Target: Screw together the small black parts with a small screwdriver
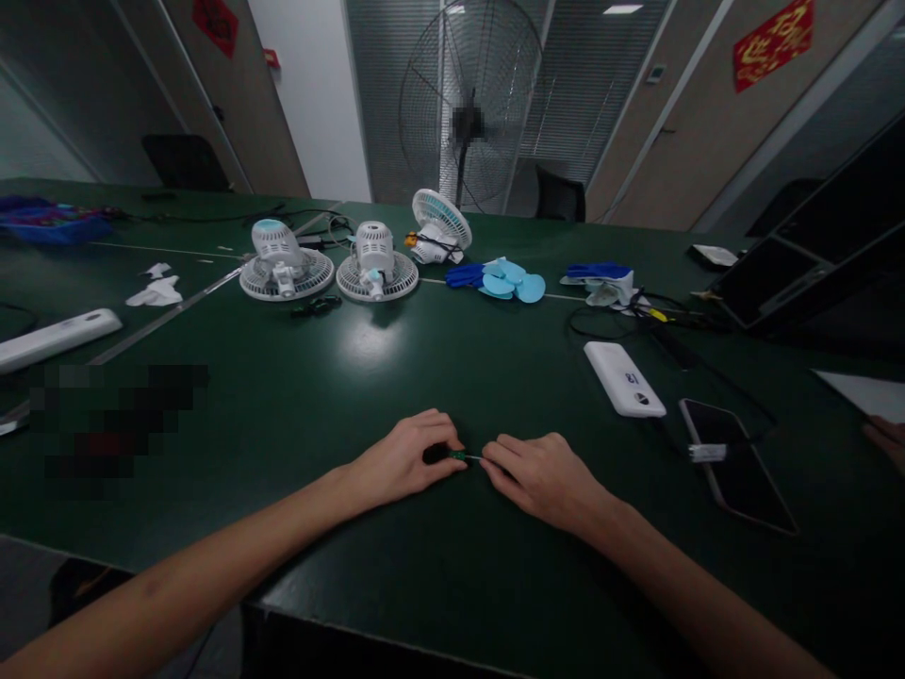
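Near the front of the green table [424,377], my two hands almost meet. My left hand [406,455] pinches a small green piece [458,455] between thumb and fingertips. From it a thin pale strand [473,458], a wire or a slim rod, runs to my right hand [541,471]. The fingers of that hand are closed on the strand's other end. What kind of part the green piece is, I cannot make out; fingertips cover some of it.
Beyond my hands stand three white fan heads [376,269], light-blue fan blades [513,281] and blue-white gloves [600,281]. To the right lie a white power bank [623,379], a phone [739,467] and cables. Another person's hand [887,438] shows at the right edge.
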The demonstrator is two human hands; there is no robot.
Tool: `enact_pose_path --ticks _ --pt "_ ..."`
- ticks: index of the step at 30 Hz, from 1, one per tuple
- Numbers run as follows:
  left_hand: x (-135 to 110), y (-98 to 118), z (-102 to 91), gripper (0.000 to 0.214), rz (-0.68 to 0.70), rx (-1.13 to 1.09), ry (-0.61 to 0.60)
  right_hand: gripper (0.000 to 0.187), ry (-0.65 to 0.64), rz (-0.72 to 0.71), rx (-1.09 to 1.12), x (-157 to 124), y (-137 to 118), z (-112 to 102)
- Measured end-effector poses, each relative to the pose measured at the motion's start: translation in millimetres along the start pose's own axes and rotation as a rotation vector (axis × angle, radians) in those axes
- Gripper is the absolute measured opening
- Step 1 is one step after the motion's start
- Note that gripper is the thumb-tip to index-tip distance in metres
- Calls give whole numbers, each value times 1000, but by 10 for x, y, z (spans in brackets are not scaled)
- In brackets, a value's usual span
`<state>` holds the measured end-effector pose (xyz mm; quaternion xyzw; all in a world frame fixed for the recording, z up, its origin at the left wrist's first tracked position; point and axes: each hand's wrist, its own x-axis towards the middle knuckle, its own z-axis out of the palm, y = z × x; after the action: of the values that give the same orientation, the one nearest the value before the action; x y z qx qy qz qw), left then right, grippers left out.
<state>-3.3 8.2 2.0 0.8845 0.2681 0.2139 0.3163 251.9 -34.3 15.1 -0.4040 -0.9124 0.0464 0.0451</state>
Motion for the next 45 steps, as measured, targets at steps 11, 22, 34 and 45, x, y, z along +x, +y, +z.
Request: enact_pose_path --ticks 11,22,34,45 --pt "9 33 -29 16 29 -45 -24 18 -62 -47 -51 46 -64 -20" --pt "-6 21 -21 19 5 -30 -20 16 -61 -43 12 -19 -14 -9" --pt "4 -4 -13 19 47 -58 -42 22 -66 -51 -1 29 -33 6" --pt "3 35 -34 18 27 -49 -57 25 -46 -14 29 22 -68 -17"
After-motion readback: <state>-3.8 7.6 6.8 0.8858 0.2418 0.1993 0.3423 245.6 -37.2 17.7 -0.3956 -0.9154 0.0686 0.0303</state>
